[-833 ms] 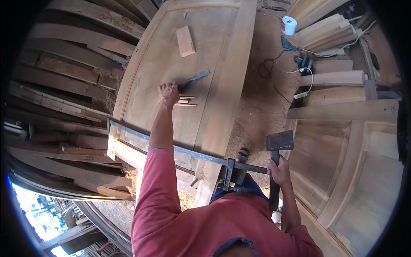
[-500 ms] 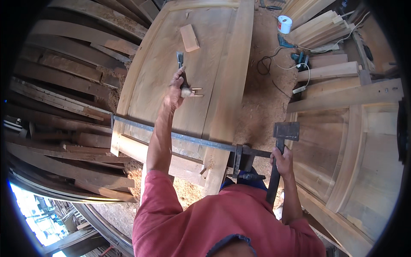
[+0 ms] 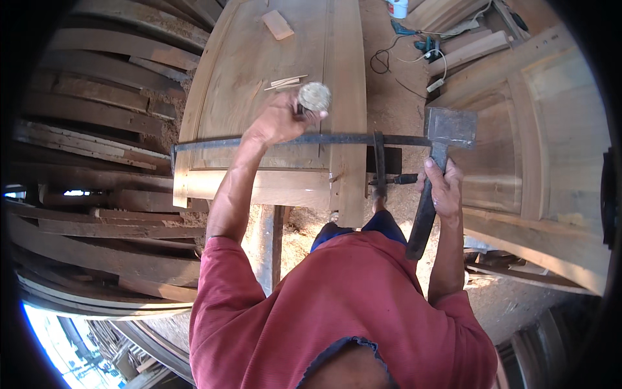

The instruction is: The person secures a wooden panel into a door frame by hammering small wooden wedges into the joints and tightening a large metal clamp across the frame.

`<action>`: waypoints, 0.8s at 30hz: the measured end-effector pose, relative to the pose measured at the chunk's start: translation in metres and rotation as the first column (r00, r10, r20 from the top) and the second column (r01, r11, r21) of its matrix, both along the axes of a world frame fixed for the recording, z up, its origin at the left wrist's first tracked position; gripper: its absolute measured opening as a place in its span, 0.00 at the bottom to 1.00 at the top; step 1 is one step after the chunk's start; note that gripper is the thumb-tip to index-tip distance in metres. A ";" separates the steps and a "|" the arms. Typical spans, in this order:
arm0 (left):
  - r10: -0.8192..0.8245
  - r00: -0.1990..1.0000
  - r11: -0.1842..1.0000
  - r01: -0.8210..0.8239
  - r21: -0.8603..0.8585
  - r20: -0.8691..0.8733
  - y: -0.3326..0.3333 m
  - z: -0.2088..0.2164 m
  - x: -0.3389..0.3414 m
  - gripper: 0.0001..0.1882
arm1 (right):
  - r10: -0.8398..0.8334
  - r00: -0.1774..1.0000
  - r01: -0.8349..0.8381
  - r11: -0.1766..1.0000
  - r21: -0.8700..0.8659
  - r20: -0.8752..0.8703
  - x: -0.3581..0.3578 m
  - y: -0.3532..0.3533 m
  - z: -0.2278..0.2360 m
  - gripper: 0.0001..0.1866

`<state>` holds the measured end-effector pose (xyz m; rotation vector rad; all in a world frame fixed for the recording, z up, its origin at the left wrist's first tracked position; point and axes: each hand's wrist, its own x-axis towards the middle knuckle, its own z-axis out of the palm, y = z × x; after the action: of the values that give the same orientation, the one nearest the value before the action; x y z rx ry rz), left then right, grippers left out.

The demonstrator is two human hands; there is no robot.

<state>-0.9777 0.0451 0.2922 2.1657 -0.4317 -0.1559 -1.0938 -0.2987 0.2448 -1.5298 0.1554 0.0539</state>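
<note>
Steadily now: your left hand (image 3: 278,121) clamps fingers round the chisel (image 3: 315,96), your right hand (image 3: 447,189) round the mallet (image 3: 450,128); mind the near bar (image 3: 350,139).

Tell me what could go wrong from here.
The left hand grips the round-ended tool near its butt, so a stray blow from the hammer in the right hand might catch that hand. Some thin wood slips lie on the panel close by and could get knocked aside. The metal bar crosses the panel near the left hand, which might bump it.
</note>
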 end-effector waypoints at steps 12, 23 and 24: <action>-0.178 0.964 0.873 0.062 -0.484 -0.198 -0.120 -0.090 -0.039 0.08 | -0.490 0.734 0.471 0.866 0.167 0.470 -0.094 -0.011 0.058 0.12; -0.315 0.909 0.937 0.254 -0.238 -0.273 -0.136 -0.107 -0.020 0.10 | -0.599 0.538 0.661 0.736 0.143 0.593 -0.125 -0.054 0.086 0.12; -0.335 0.890 0.937 0.280 -0.207 -0.311 -0.134 -0.104 -0.020 0.10 | -0.614 0.532 0.646 0.739 0.188 0.583 -0.126 -0.057 0.088 0.13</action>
<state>-0.9981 -0.0887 0.1884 1.8539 -0.5636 -0.6466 -1.2200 -0.3556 0.3329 -1.3804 0.1800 -1.0539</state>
